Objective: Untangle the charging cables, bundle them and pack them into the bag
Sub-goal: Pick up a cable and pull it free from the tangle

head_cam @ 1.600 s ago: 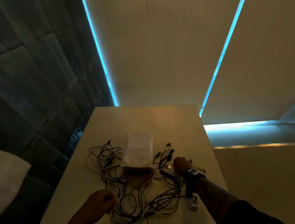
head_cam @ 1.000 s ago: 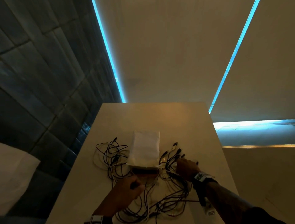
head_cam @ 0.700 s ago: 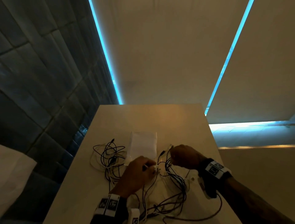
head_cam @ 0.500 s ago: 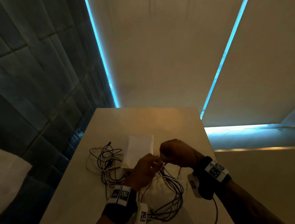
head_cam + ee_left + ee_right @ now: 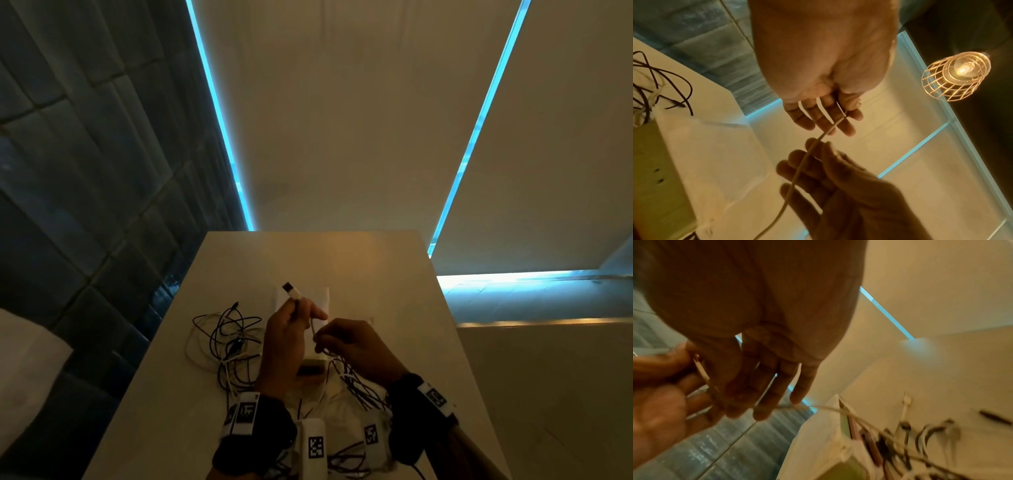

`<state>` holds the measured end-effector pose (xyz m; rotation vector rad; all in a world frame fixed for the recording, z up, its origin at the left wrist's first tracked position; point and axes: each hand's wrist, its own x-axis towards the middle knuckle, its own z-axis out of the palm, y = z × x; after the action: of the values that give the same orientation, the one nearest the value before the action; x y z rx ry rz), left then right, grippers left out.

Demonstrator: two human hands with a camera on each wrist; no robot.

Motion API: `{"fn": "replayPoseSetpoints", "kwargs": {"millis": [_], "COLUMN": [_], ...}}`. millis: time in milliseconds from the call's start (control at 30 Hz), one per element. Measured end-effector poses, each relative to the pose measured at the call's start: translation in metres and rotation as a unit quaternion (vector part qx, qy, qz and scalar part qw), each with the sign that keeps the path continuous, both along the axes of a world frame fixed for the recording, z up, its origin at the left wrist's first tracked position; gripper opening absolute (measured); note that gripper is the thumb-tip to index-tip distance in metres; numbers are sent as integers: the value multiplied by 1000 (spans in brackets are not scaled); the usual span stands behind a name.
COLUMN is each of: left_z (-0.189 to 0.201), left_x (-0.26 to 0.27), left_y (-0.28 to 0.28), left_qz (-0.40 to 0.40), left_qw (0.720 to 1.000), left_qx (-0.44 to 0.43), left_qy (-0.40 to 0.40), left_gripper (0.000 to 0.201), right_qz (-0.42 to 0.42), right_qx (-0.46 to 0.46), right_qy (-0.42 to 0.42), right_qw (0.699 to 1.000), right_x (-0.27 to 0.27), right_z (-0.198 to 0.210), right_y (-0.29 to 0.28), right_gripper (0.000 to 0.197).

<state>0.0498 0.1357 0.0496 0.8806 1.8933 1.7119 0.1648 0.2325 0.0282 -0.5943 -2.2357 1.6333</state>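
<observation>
My left hand (image 5: 297, 317) pinches a white charging cable (image 5: 312, 329) just below its USB plug (image 5: 292, 290), which sticks up over the white bag (image 5: 322, 298). In the left wrist view the cable (image 5: 797, 170) runs from the left thumb and forefinger (image 5: 844, 112) down through my right hand (image 5: 818, 162). My right hand (image 5: 320, 342) grips the same cable a little lower. A tangle of black and white cables (image 5: 226, 339) lies left of the bag, and more strands (image 5: 356, 383) hang under the right hand. The bag (image 5: 824, 439) shows at the bottom of the right wrist view.
The pale table (image 5: 308, 253) runs away from me, with a dark padded wall on its left and a drop on its right. Several loose cable ends (image 5: 931, 431) lie on the table to the right. A caged lamp (image 5: 955, 71) glows overhead.
My left hand came forward from the near tangle and took the white cable's end. Both hands have lifted together above the bag, and the plug now sticks up from the left hand.
</observation>
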Motion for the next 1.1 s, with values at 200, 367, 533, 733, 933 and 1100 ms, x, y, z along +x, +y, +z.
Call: {"fn": "replayPoseSetpoints", "kwargs": {"millis": [200,367,533,733,933,1100], "left_z": [19,26,31,30,34,22], "left_x": [11,7,-11,-18,-14,-9], "left_y": [-6,-19,-30,-36,-34,-29], "left_qz": [2,11,-3,-25,-33,-5], "left_qw": [979,965,959,951,949,962], "left_qx": [107,138,135,127,122,65], "left_qy": [-177,-224,-249,-282,-288,-264], "left_gripper": [34,33,33,34,34,36], "right_qz": [3,31,-19,-64,-108,-170], "right_qx": [-81,-52,12,79,84,50], "right_qy": [33,24,-4,-53,-114,-42], "right_qw": [996,998,1000,993,984,983], "right_x": [-8,-11,-25,-28,-9,-9], "right_z": [-3,-24,-54,-72,-94,-60], "right_y": [-24,-34,-37,-38,-31,-22], "right_gripper": [26,33,32,29,39,32]}}
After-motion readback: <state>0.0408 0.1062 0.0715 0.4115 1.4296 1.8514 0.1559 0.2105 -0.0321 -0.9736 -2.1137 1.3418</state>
